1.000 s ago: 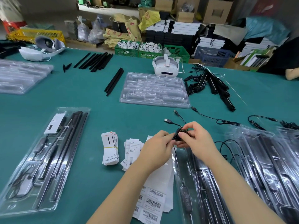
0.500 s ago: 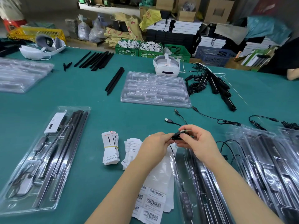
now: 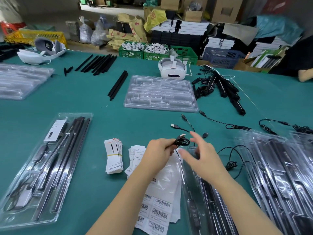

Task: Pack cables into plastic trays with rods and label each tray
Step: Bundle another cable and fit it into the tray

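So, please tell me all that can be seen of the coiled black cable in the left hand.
The coiled cable is thin, black and glossy, wound into a small flat bundle. A silver USB plug sticks out at its top. The left hand pinches it above the white label sheets, off the table. A loose strand hangs down from it. The right hand, blurred, is open beside it, apparently not gripping.

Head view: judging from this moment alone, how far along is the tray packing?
Done: the tray at left holds rods, a cable and a white label. In hand: the left hand grips a coiled cable above the near tray; the right hand is open beside it. Left: loose cables lie on the table, an empty tray waits, and barcode labels remain on their sheet.
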### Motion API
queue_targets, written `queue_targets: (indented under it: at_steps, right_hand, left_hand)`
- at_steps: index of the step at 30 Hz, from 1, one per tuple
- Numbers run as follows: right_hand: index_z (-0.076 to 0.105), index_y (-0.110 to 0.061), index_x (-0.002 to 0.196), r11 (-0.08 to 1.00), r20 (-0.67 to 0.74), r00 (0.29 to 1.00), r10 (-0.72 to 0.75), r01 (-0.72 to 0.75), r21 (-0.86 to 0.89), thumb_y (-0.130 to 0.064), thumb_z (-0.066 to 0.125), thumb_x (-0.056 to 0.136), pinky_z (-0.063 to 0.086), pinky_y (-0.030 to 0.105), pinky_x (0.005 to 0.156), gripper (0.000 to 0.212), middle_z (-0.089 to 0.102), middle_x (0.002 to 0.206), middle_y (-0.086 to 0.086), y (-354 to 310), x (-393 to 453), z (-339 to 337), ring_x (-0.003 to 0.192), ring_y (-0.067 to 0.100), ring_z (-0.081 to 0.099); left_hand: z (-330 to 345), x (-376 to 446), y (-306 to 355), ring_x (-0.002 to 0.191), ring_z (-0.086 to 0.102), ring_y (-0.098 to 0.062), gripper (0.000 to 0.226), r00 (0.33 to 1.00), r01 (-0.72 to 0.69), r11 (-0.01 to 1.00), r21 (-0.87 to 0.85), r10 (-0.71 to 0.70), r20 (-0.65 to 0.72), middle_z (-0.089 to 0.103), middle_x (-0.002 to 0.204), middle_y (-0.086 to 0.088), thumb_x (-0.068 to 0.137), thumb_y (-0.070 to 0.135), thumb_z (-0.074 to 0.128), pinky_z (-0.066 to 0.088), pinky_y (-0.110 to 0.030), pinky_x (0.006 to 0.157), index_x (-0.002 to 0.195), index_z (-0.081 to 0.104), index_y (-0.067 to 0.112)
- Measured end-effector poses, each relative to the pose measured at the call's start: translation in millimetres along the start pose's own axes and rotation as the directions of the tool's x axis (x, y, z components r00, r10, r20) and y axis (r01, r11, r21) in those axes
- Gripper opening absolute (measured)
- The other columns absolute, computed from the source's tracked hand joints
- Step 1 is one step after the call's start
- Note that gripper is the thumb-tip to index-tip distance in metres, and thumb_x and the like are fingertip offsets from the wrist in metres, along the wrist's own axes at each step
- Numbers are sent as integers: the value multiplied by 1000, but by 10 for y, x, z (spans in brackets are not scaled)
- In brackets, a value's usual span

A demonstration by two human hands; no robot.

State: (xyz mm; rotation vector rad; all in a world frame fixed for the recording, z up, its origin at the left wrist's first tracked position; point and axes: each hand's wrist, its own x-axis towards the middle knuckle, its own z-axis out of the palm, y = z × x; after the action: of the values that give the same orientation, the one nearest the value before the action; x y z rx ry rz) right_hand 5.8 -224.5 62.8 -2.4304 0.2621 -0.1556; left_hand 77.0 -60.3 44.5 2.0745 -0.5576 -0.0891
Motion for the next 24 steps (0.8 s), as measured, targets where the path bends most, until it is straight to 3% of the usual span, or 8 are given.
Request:
queue_targets:
  at_steps: [1,2,5,9,14,20,24]
  right_hand:
    - [27,-42,149,963,8,1000,-5,7,-270,-88,39,72,33,33,107,91,41,147,-17,37,-24,49,133,9,33]
    - [21,-38,152,904,37,999,3,13,-428,-92,32,68,20,42,116,101,28,158,-8,59,-53,113,144,17,17]
    - [7,-37,156,869,119,992,48,17,-494,-87,33,67,-9,56,119,105,-1,166,1,121,-143,308,152,24,-14]
    - [14,-41,155,914,67,998,-2,28,-404,-74,36,81,-15,55,118,84,0,166,-1,167,-184,347,152,21,-14]
    - [24,-43,152,955,32,999,-18,26,-295,-64,44,90,-18,50,118,68,5,166,-4,173,-202,329,152,16,-12]
    - [30,-38,151,975,-15,1000,-19,15,-222,-53,51,93,-17,50,119,63,15,164,-6,158,-194,340,153,14,-5]
    - [33,-33,149,977,-73,996,-42,25,-214,-50,55,91,-15,49,120,65,24,161,-8,160,-212,368,153,15,1]
  left_hand:
    - [1,2,-4,72,67,-15,20,1000,18,999,-36,-18,-4,71,74,-1,97,14,60,52,-28,73,102,77,21]
    - [3,9,-8,70,67,-11,20,999,41,996,-73,-42,-4,72,73,0,96,13,60,52,-24,73,101,77,23]
    - [14,28,-32,68,69,-4,20,994,113,982,-150,-112,18,74,73,3,95,13,62,53,-14,70,99,78,25]
    - [-7,39,-28,67,72,-12,19,981,192,953,-237,-188,39,76,76,1,95,12,61,57,-19,69,90,76,23]
    - [-43,34,11,55,66,-8,23,969,246,928,-279,-241,53,76,77,2,97,13,60,49,-15,53,88,72,30]
    - [-66,2,12,42,50,-14,16,953,302,889,-343,-293,80,72,65,-3,98,17,60,38,-16,44,93,74,21]
    - [-48,-18,-11,42,53,-17,16,931,364,852,-377,-344,123,69,62,-7,99,18,59,39,-17,45,94,74,13]
